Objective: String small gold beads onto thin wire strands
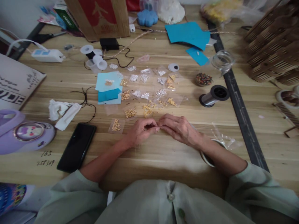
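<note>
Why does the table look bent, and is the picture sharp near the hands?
Head view: wide lens bows the table and black strip; soft light, faint shadows under the left hand and right hand; what they pinch is too small and blurred to tell.

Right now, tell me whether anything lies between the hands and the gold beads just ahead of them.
Nothing visible does: only bare table separates the left hand and right hand from the gold beads.
</note>
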A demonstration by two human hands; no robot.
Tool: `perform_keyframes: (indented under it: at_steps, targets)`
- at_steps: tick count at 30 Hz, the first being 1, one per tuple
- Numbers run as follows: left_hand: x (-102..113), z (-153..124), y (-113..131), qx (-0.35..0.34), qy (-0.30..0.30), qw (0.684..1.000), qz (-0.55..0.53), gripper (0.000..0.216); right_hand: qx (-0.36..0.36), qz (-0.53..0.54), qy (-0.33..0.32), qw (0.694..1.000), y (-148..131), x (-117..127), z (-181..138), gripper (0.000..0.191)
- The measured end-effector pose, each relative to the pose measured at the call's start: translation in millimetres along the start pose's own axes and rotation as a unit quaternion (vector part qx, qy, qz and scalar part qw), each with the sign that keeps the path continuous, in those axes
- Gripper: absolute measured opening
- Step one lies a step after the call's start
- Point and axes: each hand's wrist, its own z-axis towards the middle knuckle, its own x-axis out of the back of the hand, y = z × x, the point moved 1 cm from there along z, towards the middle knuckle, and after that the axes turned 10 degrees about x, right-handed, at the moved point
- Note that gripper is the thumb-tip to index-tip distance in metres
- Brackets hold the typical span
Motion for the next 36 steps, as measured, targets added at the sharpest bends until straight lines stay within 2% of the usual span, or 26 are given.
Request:
perform_keyframes:
  at_steps: [11, 22, 27, 36]
  targets:
    - [0.5, 0.5, -0.8, -0.01, -0.008, 1.0, 0.011, 0.019, 0.016, -0.01, -0.011, 1.0, -4.1, 3.1, 1.7, 0.021]
    - [0.9, 1.5, 0.3, -0.013, -0.016, 0.999, 0.028, 0.016, 0.038, -0.106, -0.086, 0.99, -8.5, 5.8, 2.1, 0.023]
    - [0.5, 1.8, -2.6, -0.001, -0.015, 1.0, -0.004, 0.019, 0.011, -0.102, -0.074, 0.992, -12.0, 4.6, 2.6, 0.022]
    - [-1.2, 0.2, -6.7, 0.018, -0.009, 0.996, -0.087, 0.021, -0.055, 0.016, 0.009, 0.998, -12.5, -3.4, 3.5, 0.011]
